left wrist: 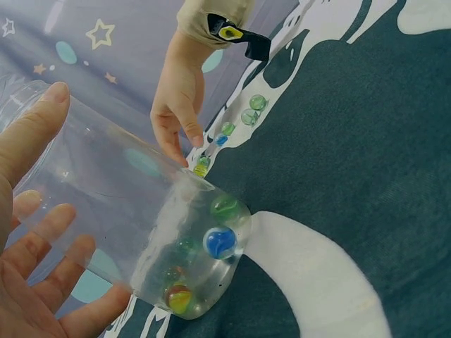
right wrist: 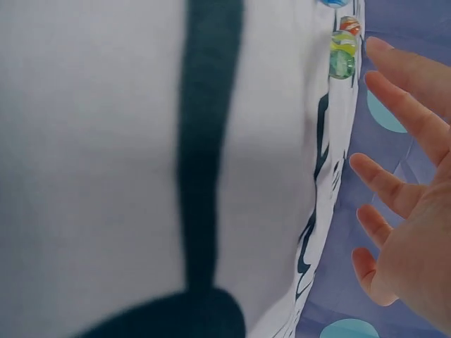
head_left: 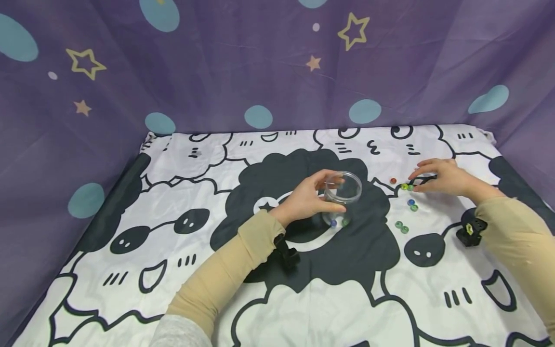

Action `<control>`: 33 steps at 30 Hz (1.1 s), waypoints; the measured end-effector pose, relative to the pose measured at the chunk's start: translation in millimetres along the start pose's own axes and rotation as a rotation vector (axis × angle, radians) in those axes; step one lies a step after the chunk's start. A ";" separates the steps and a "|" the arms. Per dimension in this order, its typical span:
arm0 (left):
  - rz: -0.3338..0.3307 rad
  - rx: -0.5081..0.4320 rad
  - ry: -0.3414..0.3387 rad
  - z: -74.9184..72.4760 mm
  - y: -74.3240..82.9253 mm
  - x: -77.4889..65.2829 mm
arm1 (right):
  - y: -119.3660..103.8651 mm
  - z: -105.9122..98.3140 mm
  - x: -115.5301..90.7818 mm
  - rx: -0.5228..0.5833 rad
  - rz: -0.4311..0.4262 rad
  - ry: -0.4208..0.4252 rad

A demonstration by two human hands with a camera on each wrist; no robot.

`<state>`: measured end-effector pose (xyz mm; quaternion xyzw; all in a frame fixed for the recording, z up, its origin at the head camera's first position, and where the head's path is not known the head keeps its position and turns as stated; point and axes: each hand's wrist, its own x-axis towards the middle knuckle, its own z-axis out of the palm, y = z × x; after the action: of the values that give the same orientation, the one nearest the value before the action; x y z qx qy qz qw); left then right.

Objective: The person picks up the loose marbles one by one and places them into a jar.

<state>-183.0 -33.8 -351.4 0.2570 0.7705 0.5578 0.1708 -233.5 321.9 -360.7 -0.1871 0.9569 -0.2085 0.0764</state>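
My left hand [head_left: 309,198] grips a clear jar [left wrist: 120,204] around its side, thumb near the rim and fingers opposite. The jar looks tilted in the left wrist view. At its bottom lie a blue marble [left wrist: 220,243], a green marble [left wrist: 226,208] and a yellow-red marble [left wrist: 179,298], among others. Over the cloth to the right, my right hand [head_left: 446,177] has its fingers spread in the right wrist view, holding nothing. Its fingertips are close to a green marble [right wrist: 342,65] and a yellow-green marble [right wrist: 343,42]. An orange-red marble [head_left: 393,181] lies just beyond.
Nearer along the cloth [head_left: 347,308] lie a blue marble [head_left: 411,202] with a green one touching or close to it, and two green marbles [head_left: 401,227] side by side. A purple curtain [head_left: 277,67] hangs behind the table.
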 end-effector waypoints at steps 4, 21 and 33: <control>-0.001 -0.007 -0.002 -0.3 0.7 0.2 | 4.8 3.2 0.0 -0.013 -0.021 0.001; -0.014 -0.008 -0.001 -0.7 1.4 0.3 | 3.2 5.0 2.5 0.016 0.074 -0.080; -0.015 -0.013 0.005 -0.9 0.4 0.0 | 0.6 5.4 2.7 0.007 0.118 -0.086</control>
<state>-183.4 -34.4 -350.7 0.2488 0.7692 0.5621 0.1746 -234.9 319.4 -366.1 -0.1389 0.9614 -0.1986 0.1303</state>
